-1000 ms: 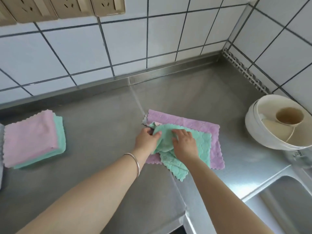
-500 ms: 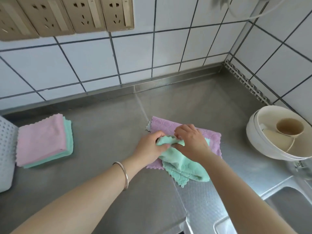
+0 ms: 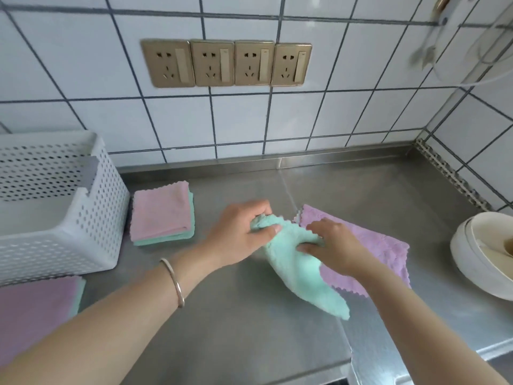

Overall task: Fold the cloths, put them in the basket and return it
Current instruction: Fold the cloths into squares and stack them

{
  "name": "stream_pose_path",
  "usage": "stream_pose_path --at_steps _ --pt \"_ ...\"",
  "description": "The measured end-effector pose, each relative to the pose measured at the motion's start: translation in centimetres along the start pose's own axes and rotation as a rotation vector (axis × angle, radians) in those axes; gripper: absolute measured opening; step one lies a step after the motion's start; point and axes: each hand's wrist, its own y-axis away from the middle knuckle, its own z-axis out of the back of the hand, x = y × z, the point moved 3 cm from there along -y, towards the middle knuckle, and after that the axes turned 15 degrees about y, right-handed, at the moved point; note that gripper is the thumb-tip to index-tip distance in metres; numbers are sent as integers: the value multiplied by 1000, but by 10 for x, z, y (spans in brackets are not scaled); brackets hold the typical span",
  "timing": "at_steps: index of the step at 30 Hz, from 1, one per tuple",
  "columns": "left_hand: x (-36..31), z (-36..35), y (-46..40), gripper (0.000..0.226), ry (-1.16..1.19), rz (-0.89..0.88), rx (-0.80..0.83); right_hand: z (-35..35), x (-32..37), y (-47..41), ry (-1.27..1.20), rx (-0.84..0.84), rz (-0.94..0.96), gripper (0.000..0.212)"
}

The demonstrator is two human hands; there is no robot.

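Head view, only one. Left hand (image 3: 241,232) grips the bunched top end of the green cloth (image 3: 302,270), thumb curled over it, fingers wrapped behind (mostly hidden by the cloth). Right hand (image 3: 331,247) pinches the same cloth at mid-length, fingertips tucked into the fabric; its palm side is not visible. The cloth is crumpled and trails toward 5 o'clock across the steel counter (image 3: 249,329), its lower tip blurred.

At 3 o'clock of the hands, a purple cloth (image 3: 380,245) lies flat, partly covered by the right hand and forearm. At 9 o'clock, a folded stack (image 3: 162,213), pink on top, green edges beneath; layer count hard to tell. Just beside it, further toward 9 o'clock, the white perforated basket (image 3: 69,218), cut off by the left frame edge, its interior mostly unseen. Below the basket, more pink-and-green cloth (image 3: 36,309), cut off and blurred.

At 3 o'clock, far edge, a white bowl (image 3: 472,259) (cropped, contents unclear). Four sockets (image 3: 226,63) on the tiled wall at 12 o'clock. A bracelet (image 3: 173,282) on the left wrist.
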Motion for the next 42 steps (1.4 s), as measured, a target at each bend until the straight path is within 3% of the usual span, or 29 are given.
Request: stream_pose_path --at_steps 2,4,6,10,14,17,19,23,25,28,30,33,39,42 --pt "-1 39 16 33 -104 -29 23 8 15 -4 -38 4 -19 19" --pt "3 73 33 31 -181 -29 58 16 27 -9 -99 8 -36 9" --pt "7 103 47 33 -242 9 28 26 44 -16 -138 34 -65 17" --pt "10 153 62 36 -347 145 -111 45 86 -38 105 8 15 10" --pt "5 195 67 14 -416 143 -326 61 110 -55 201 -212 38 21" --pt "-10 211 82 17 -361 10 -434 79 120 -45 37 -392 72 20" --pt "-19 213 100 17 -284 -35 -457 85 120 -33 -127 -386 57 15" --pt "-7 195 149 35 -98 90 -312 59 107 -10 -313 -67 47 12" --pt "17 176 171 34 -111 213 -177 30 101 2 -250 68 62 15" --pt "61 144 201 51 -125 394 -12 -28 89 18 -141 257 44 34" --pt "90 123 219 47 -111 509 62 -68 80 28 -53 401 38 36" --pt "121 97 240 23 -115 655 189 -112 71 47 40 600 -3 24" --pt "159 70 271 27 -172 843 407 -142 61 77 160 824 89 16" --pt "165 68 273 36 -185 875 482 -147 60 82 173 883 111 38"
